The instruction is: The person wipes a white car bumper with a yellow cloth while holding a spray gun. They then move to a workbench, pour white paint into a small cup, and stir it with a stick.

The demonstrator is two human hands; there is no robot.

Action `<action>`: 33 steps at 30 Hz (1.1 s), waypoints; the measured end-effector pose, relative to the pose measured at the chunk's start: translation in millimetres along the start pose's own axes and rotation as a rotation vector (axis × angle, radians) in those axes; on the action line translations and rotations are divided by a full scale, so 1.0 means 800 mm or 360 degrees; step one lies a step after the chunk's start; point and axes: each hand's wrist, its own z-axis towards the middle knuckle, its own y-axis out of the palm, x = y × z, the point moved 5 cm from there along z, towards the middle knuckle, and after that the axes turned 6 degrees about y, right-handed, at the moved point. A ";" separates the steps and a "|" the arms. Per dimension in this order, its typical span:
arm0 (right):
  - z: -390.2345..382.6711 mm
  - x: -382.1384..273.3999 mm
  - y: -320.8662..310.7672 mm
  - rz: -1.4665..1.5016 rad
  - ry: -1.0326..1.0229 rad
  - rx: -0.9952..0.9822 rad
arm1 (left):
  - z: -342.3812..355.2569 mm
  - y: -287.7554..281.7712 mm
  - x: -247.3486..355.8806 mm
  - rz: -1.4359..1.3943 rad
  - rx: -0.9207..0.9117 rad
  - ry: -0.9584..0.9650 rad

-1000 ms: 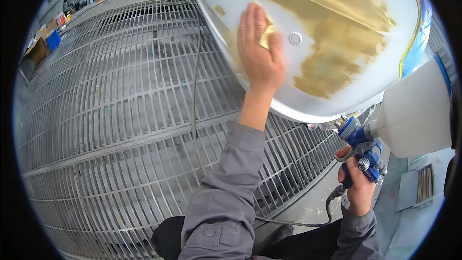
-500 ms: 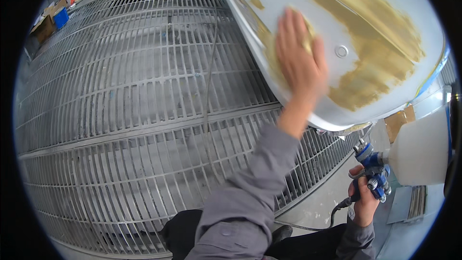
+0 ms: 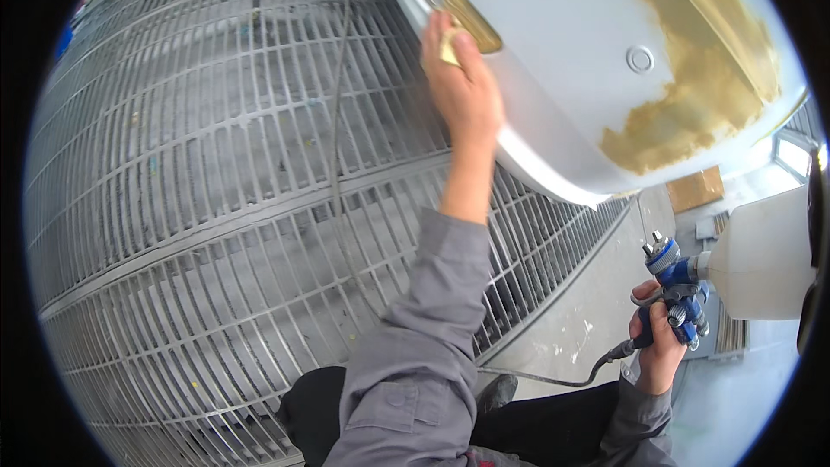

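My left hand is wrapped over the edge of a pale grey car body panel, with a folded yellow cloth between thumb and fingers. Gold-brown patches cover parts of that panel, and a small round ring sits on its face. Lower right, my right hand grips a blue and silver spray gun by its handle. A large whitish cup is fixed to the gun, tilted sideways. Some left fingertips are hidden behind the panel's edge.
Metal floor grating spreads across the left and centre. A dark air hose runs from the gun's handle over the floor by my shoe. A cardboard box stands beyond the panel's lower end.
My left hand has moved left with the yellow cloth, from the panel's face to its edge. The view has shifted slightly. The right hand keeps its hold on the spray gun.
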 end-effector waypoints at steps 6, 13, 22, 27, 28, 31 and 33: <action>-0.008 -0.003 -0.040 -0.0073 -0.0047 0.0028 | 0.018 -0.004 -0.027 -0.0039 0.0000 0.0003; -0.011 0.022 -0.101 0.0065 -0.0018 0.0091 | -0.108 0.011 -0.009 -0.0022 0.0168 0.0227; -0.004 0.104 -0.187 0.0346 -0.0062 0.0093 | -0.259 0.037 -0.001 0.0884 -0.0249 0.1069; 0.015 0.158 -0.205 0.0485 0.0062 0.0033 | -0.349 0.064 -0.018 0.1243 -0.0806 0.1317; 0.020 0.167 -0.205 0.0506 0.0085 0.0004 | -0.360 0.070 -0.019 0.1326 -0.0929 0.1382; 0.037 0.186 -0.202 0.0537 0.0126 -0.0012 | -0.374 0.106 -0.010 0.1437 -0.1402 0.1612; 0.056 0.210 -0.204 0.0462 0.0199 -0.0164 | -0.357 0.120 0.004 0.1685 -0.1607 0.2012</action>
